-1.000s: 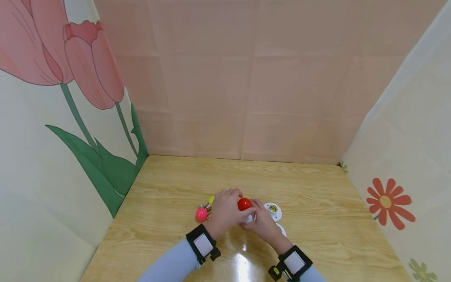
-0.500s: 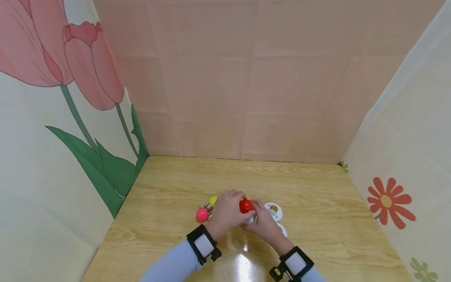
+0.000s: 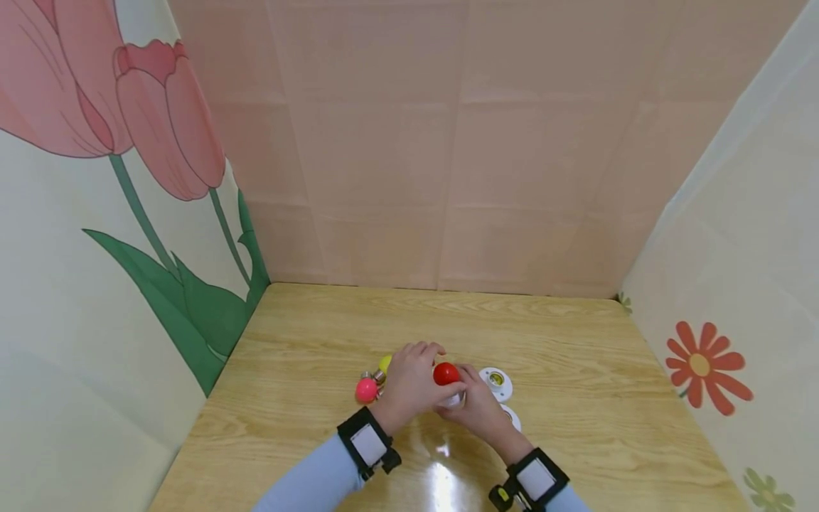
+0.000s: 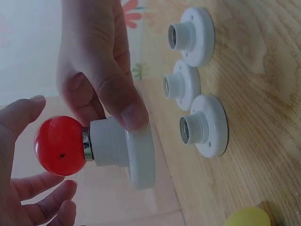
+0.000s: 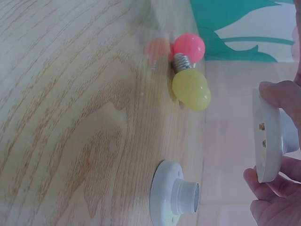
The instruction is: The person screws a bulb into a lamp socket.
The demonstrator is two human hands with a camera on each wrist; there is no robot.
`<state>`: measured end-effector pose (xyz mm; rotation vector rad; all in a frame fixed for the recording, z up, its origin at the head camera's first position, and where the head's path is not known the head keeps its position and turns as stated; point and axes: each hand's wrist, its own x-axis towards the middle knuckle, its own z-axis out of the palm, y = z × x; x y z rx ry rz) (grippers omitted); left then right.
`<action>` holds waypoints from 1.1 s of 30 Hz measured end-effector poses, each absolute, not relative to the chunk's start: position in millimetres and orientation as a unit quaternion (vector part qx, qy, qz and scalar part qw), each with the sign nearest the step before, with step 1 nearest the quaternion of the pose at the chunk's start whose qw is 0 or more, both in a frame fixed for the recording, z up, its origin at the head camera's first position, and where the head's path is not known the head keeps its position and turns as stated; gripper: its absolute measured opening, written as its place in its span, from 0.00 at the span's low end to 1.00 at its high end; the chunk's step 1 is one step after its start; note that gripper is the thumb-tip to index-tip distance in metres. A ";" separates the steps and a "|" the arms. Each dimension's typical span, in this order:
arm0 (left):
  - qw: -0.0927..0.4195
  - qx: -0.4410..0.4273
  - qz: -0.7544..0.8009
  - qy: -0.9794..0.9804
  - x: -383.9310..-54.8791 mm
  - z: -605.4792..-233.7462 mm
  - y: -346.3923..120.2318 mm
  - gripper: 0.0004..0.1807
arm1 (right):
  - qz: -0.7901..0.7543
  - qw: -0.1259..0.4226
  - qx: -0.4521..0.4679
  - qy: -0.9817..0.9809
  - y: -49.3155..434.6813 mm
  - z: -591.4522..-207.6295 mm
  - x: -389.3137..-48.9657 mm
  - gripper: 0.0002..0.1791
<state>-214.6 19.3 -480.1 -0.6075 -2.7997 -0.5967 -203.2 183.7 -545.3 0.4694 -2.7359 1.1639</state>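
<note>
While a red round bulb point(image 3: 446, 373) sits in a white round plastic socket point(image 4: 123, 149), my right hand point(image 3: 480, 409) pinches the socket, left of three others point(image 4: 189, 84). My left hand point(image 3: 412, 384) spreads around the bulb.

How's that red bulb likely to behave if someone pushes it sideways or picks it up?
The red bulb looks smooth and glossy, so a grip might slip a little. Its metal base shows outside the white socket, so a sideways push could make it wobble. Loose on the table, its ball shape would probably roll.
</note>
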 end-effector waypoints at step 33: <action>0.093 -0.238 -0.182 -0.950 -216.3 -477.9 18.4 0.30 | 0.368 0.062 0.150 -0.916 185.4 -548.9 -206.3 0.38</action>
